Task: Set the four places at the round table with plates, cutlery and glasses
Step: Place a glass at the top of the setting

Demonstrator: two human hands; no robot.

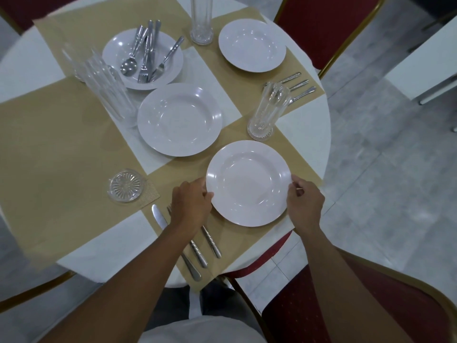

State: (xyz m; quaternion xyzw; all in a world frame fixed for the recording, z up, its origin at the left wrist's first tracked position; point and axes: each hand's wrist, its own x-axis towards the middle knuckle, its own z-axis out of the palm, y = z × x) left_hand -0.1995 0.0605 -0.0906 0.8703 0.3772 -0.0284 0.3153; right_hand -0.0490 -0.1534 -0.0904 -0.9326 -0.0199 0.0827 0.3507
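A white plate lies on the tan mat at the near place. My left hand grips its left rim and my right hand grips its right rim. A knife, fork and a third piece of cutlery lie left of the plate, partly under my left forearm. A glass stands beyond them. A second plate sits mid-table. The far-right place has a plate, cutlery and a tall glass. A bowl-like plate holds spare cutlery.
Stacked clear glasses stand at the left and another tall glass at the back. Red chairs with gold frames ring the round white table; one chair is close by my right arm.
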